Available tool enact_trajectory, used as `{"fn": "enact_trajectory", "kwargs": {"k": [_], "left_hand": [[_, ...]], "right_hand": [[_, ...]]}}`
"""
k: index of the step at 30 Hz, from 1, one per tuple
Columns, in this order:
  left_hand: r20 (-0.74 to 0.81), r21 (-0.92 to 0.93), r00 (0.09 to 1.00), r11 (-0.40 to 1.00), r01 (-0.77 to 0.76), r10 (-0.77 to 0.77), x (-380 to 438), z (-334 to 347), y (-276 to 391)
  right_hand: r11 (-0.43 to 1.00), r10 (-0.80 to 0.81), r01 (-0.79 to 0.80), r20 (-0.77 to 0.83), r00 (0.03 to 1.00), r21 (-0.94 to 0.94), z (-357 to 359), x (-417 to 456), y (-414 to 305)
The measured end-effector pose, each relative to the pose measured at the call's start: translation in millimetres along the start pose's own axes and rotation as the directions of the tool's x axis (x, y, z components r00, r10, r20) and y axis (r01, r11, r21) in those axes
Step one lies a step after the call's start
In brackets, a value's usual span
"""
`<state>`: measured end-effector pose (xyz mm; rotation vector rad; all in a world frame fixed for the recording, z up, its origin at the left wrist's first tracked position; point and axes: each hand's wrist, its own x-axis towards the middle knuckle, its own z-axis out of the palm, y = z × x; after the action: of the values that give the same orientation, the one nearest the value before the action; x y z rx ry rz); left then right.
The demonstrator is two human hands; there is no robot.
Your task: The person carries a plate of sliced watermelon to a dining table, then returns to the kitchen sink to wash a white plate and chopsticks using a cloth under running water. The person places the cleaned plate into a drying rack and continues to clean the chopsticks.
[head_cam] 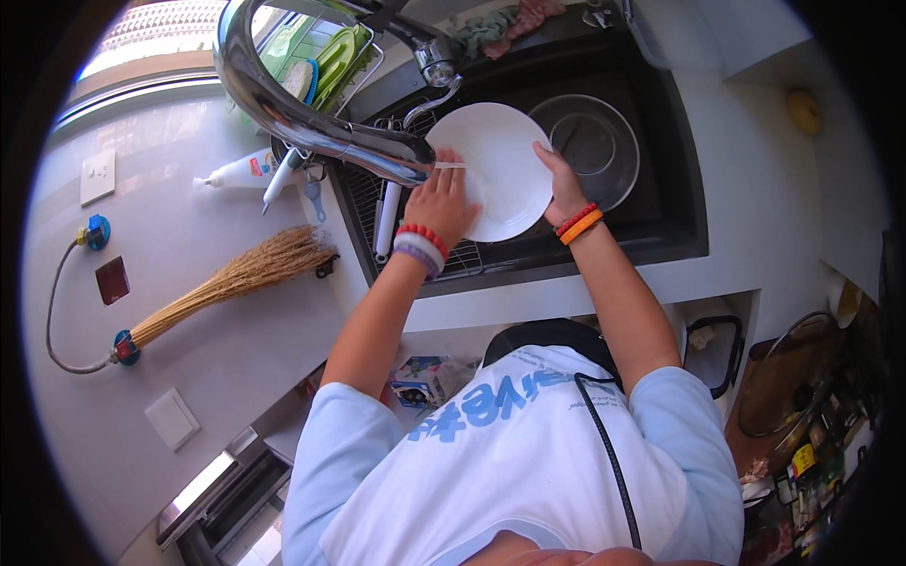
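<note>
A white round plate (506, 177) is tilted over the dark sink, under the spout of the chrome faucet (283, 120). Water runs from the spout onto the plate and my fingers. My left hand (442, 194) lies with its fingers spread flat on the left part of the plate's face. At the plate's right edge, my right hand (563, 180) grips the rim with the thumb on top; its other fingers are mostly hidden. Behind the plate, a round transparent lid or bowl (609, 148) rests in the sink (662, 177), partly covered by the plate.
A wire rack (463, 258) and a white-handled utensil (387, 219) lie at the sink's left side. Further left are a white squeeze bottle (241, 170) and a straw brush (241, 276). A green dish rack (340, 64) and cloths (520, 25) are beyond the faucet.
</note>
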<state>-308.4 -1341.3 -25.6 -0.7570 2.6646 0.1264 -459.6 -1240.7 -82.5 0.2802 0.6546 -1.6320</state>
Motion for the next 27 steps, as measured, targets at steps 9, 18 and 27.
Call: {"fn": "enact_trajectory", "kwargs": {"k": [9,18,27], "left_hand": [[-0.197,0.034,0.939,0.959,-0.281,0.282,21,1,18],[0.01,-0.093,0.895,0.892,-0.442,0.445,-28,5,8],[-0.112,-0.71,0.867,0.572,-0.412,0.486,-14,9,22]], "right_hand": [[0.997,-0.003,-0.005,0.101,0.995,0.075,-2,14,15],[0.986,0.088,-0.103,0.118,0.989,0.132,-6,18,33],[0.994,0.056,-0.058,0.024,0.998,0.091,5,8,12]]}}
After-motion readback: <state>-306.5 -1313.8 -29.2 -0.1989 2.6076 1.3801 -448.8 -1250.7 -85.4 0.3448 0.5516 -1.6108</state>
